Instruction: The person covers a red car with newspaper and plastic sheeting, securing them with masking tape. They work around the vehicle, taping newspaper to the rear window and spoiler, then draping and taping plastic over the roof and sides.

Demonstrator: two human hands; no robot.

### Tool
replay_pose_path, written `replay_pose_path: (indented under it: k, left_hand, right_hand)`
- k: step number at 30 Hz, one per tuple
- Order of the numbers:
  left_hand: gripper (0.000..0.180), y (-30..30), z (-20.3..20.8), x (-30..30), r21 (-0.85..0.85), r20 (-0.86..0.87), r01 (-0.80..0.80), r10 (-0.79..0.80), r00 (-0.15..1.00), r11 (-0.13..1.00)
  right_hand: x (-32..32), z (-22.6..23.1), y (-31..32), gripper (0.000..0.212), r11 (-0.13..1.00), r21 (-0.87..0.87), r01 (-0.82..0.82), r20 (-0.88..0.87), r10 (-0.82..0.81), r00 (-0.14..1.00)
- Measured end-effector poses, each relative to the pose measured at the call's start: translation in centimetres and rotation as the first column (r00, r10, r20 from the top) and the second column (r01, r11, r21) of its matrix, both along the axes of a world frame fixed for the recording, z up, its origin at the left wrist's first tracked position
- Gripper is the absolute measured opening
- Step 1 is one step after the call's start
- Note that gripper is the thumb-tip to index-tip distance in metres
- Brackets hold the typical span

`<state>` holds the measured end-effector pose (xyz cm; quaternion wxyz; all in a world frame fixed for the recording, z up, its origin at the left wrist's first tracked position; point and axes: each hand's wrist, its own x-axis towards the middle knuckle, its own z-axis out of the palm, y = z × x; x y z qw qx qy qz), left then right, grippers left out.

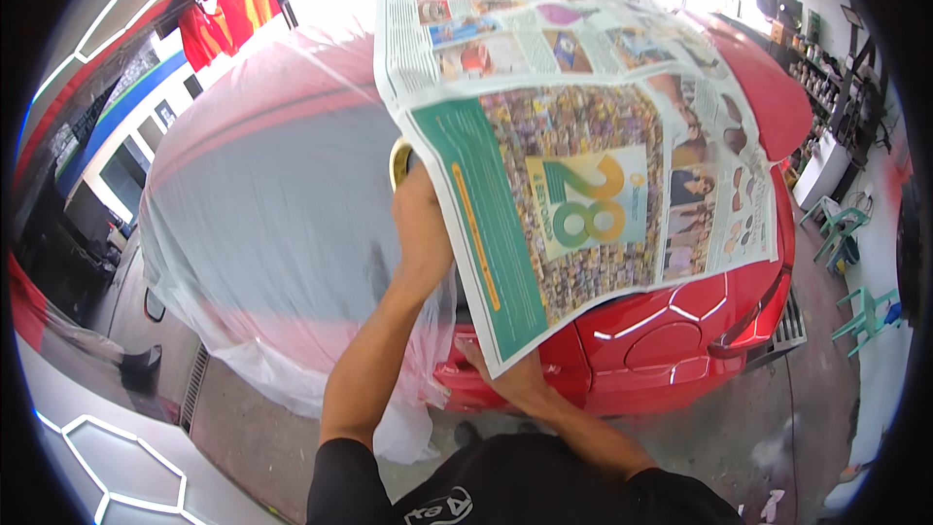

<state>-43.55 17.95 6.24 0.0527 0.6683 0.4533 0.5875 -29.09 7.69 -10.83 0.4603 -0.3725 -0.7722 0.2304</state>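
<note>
A large spread of newspaper (604,175), printed in colour with a green band down its left side, lies over the rear of a red car (641,331). At the paper's left edge, my left hand (424,224) is closed on a roll of yellowish tape (398,163), its fingertips hidden behind the sheet. Low down, my right hand (507,374) reaches behind the newspaper's bottom corner, beside the car's red side panel. Only part of its fingers shows past the paper's edge, so I cannot tell their grip. Thin clear plastic film (262,194) drapes the car's left portion.
Green plastic stools (863,316) stand at the right by the wall. Shelves (826,87) crowded with small items rise behind them. Red cloths (231,15) hang at the upper left. A floor drain grate (194,384) runs along the concrete at left.
</note>
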Motion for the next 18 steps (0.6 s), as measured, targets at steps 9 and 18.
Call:
replay_pose_path:
  k: [9,18]
  left_hand:
    - [0.009,-1.6,2.7,2.6,-0.076,0.320,0.232,-0.197,0.927,0.970]
    - [0.021,-6.2,-5.2,-2.2,0.146,0.108,-0.231,0.217,0.970,0.962]
  right_hand:
    - [-4.2,-0.4,3.0,0.045,0.980,-0.192,-0.053,-0.266,0.000,0.964]
    - [-1.0,-3.7,2.1,0.054,0.930,-0.362,-0.071,-0.384,-0.080,0.920]
